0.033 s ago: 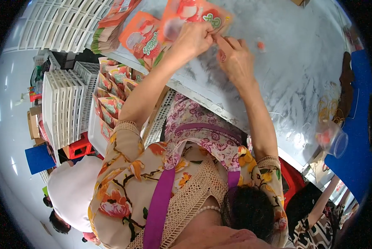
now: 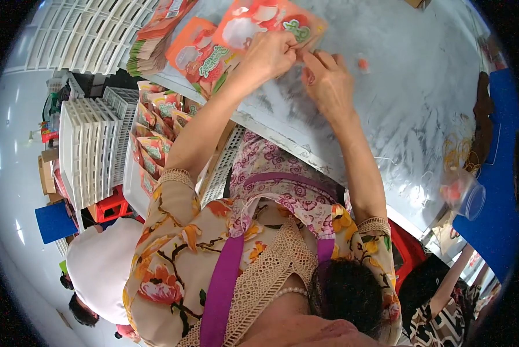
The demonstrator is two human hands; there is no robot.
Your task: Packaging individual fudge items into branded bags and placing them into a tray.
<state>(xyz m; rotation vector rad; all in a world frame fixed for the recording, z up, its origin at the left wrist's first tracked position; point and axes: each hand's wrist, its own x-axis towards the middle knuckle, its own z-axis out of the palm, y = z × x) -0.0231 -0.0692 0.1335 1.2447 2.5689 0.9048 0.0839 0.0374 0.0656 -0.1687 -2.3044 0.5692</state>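
My left hand (image 2: 272, 56) pinches the near edge of an orange-red printed pouch (image 2: 258, 23) with a clear window. Close on its right, my right hand (image 2: 330, 84) has thumb and forefinger closed at the pouch's lower right corner, the fingertips almost meeting the left ones. A second pouch of the same kind (image 2: 197, 53) lies flat to the left, partly under the held one. Beyond it rests a stack of flat pouches (image 2: 155, 37). To the right of my hands a small red piece (image 2: 363, 64) lies on the grey marbled table (image 2: 409, 110).
Filled pouches (image 2: 154, 144) crowd a white bin below the table's left edge. Stacked white crates (image 2: 89, 153) stand at the left. A clear plastic jar (image 2: 464, 194) and yellow rubber bands (image 2: 459, 151) are at the right. Other people are at lower left and lower right.
The held pouch has tipped slightly, its clear window now showing larger and paler. Both hands keep nearly the same place and grip.
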